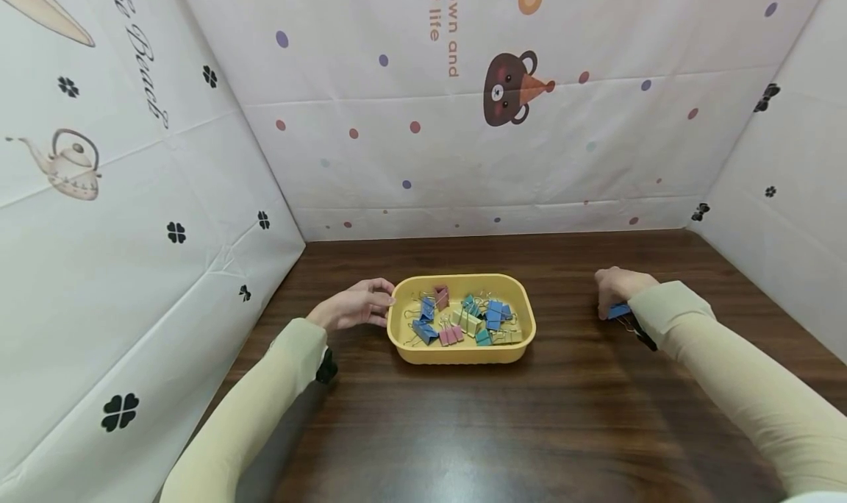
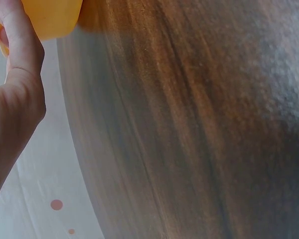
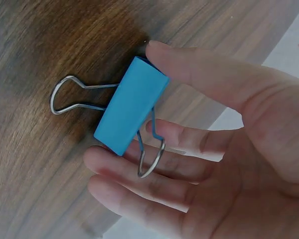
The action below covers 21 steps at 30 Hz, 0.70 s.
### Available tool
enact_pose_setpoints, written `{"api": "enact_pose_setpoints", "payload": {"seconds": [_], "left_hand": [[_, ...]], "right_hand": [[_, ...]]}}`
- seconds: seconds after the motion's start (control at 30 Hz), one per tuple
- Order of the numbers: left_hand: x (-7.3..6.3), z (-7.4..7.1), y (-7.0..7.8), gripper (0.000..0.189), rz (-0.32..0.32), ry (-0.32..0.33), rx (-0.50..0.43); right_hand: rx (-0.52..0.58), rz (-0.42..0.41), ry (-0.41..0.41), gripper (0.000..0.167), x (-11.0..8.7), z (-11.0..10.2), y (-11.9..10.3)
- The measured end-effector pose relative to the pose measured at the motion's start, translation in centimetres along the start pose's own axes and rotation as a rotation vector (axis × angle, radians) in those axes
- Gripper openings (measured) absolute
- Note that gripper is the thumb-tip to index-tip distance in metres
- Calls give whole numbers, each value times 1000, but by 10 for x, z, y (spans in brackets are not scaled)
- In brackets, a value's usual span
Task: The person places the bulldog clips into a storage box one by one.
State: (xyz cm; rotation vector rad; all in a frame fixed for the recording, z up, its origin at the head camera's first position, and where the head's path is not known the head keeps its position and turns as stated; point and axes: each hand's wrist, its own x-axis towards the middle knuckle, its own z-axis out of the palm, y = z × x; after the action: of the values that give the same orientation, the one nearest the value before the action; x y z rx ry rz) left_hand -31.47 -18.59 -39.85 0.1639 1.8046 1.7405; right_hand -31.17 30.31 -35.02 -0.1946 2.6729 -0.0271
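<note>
A yellow plastic basket (image 1: 463,357) stands on the table with several binder clips (image 1: 467,320) in it, blue, teal, pink and pale yellow. At its left end, my left hand (image 1: 355,304) grips the wall; in the left wrist view only part of that hand (image 2: 22,74) shows beside the yellow wall (image 2: 52,20). Well to the right of the basket, my right hand (image 1: 620,288) is low over the table. In the right wrist view it holds a blue binder clip (image 3: 132,105) by its ends, between thumb and fingers, the two wire handles spread apart.
The dark wood-grain table (image 1: 463,429) reaches back to a printed white sheet (image 1: 423,157). White sheets also rise along the left (image 1: 132,282) and right (image 1: 794,216) sides.
</note>
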Motion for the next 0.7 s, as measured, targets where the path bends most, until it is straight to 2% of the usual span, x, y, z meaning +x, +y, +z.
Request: {"api": "enact_pose_setpoints", "payload": {"seconds": [0.23, 0.47, 0.7], "left_hand": [[0, -1, -1, 22, -1, 9, 14], [1, -1, -1, 20, 1, 7, 12], [1, -1, -2, 20, -3, 14, 19]], "right_hand": [[8, -21, 9, 60, -1, 0, 2], [25, -51, 53, 48, -2, -3, 3], [22, -67, 95, 46, -1, -6, -2]]}}
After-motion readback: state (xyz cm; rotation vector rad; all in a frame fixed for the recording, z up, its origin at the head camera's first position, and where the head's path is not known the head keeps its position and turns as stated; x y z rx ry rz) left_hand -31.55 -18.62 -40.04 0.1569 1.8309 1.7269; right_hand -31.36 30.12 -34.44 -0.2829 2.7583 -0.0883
